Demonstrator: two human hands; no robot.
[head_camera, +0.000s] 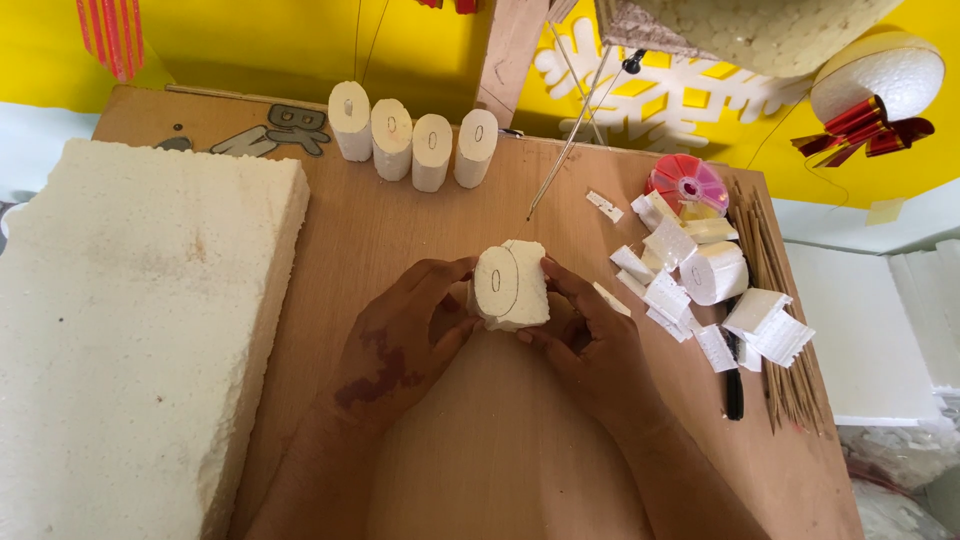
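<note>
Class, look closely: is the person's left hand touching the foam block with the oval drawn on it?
Touching. The head view shows the left hand with fingertips pressed against the foam block.

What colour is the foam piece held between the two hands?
The foam piece is off-white, with a thin dark oval outline drawn on its front face. The head view shows it.

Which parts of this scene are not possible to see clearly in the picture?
- Head view: the back of the foam piece is hidden by the left hand and right hand.
- The foam slab is cut off by the left and bottom edges.
- The black tool is partly covered by foam scraps.
- The foam ball top is cut off.
</note>
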